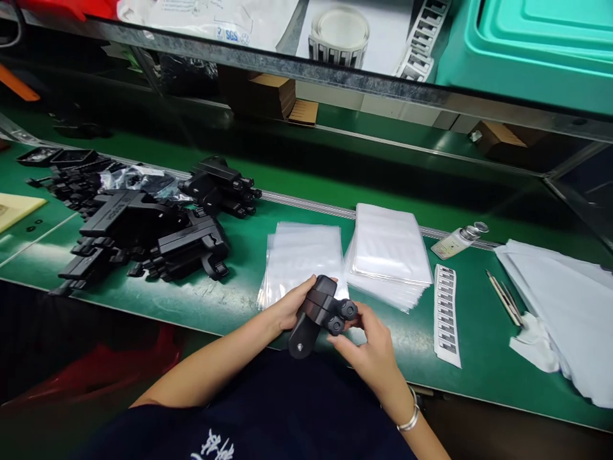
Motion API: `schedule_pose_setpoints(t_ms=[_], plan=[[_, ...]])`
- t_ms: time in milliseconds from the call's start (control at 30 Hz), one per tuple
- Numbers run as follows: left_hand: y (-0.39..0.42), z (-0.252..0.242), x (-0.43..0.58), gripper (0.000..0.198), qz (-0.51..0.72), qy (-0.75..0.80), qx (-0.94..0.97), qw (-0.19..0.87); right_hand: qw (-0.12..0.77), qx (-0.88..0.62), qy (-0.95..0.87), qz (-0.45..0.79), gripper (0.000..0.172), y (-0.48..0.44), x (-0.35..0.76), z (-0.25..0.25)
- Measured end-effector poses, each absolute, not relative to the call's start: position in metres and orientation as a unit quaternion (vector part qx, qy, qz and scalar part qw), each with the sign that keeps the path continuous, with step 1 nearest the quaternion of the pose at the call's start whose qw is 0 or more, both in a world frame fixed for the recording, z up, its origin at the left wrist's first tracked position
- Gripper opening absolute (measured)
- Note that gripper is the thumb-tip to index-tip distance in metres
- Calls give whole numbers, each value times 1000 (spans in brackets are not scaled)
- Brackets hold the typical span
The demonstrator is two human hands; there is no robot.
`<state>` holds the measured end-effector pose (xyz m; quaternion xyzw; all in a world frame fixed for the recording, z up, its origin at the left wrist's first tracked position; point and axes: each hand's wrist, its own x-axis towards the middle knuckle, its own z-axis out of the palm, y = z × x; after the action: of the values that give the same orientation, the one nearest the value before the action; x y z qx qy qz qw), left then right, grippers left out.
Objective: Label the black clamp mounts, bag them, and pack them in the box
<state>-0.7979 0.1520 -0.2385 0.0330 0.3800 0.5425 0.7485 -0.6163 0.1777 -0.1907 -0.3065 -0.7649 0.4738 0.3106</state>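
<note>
A black jointed plastic clamp mount (316,306) with two round knobs is held up in front of me, over the front edge of the bench. My left hand (290,306) grips its body from the left, and most of those fingers are hidden behind it. At the knob end, the thumb and fingers of my right hand (371,345) close around the part from the right. Just behind lie clear plastic bags (304,255) in a loose stack. A thicker stack of bags (390,246) is to their right. Several similar black mounts (191,246) are piled at the left.
A label strip (446,313), a small bottle with a metal cap (454,243), tweezers and a pen-like tool (502,297), and white sheets (565,306) lie at the right. Overhead, a metal shelf (306,67) carries a label roll (340,35) and a teal bin (531,76).
</note>
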Motion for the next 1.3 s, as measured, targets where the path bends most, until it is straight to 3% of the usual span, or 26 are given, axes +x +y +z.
schedule_pose_setpoints(t_ms=[133,200,267,400,500,600,700,867,967,1067,1200,1300], plan=[[152,-238,-803,45,542,432,49,719,307,-318,-764,469,53,201,-585,-200],[150,-239,-813,39,539,502,91,670,347,-409,-732,421,47,224,-548,-209],[151,-242,-825,46,524,571,171,608,350,-575,-678,295,34,244,-504,-217],[158,-247,-845,66,423,707,352,444,104,-796,-583,123,32,254,-442,-229],[162,-239,-844,75,346,782,439,277,33,-804,-579,132,33,241,-434,-237],[166,-220,-821,68,344,773,503,178,75,-790,-587,161,22,227,-433,-246],[175,-206,-780,51,351,698,567,261,122,-775,-591,187,23,217,-426,-254],[204,-217,-695,34,231,526,729,373,178,-775,-589,144,27,211,-423,-259],[217,-233,-650,38,145,462,798,359,133,-778,-599,135,23,211,-432,-259],[221,-246,-620,55,55,433,840,321,147,-756,-612,179,17,210,-435,-260],[215,-257,-604,58,37,412,874,254,303,-724,-570,242,24,207,-421,-267],[210,-261,-601,58,42,395,890,227,392,-692,-485,363,39,204,-409,-271]])
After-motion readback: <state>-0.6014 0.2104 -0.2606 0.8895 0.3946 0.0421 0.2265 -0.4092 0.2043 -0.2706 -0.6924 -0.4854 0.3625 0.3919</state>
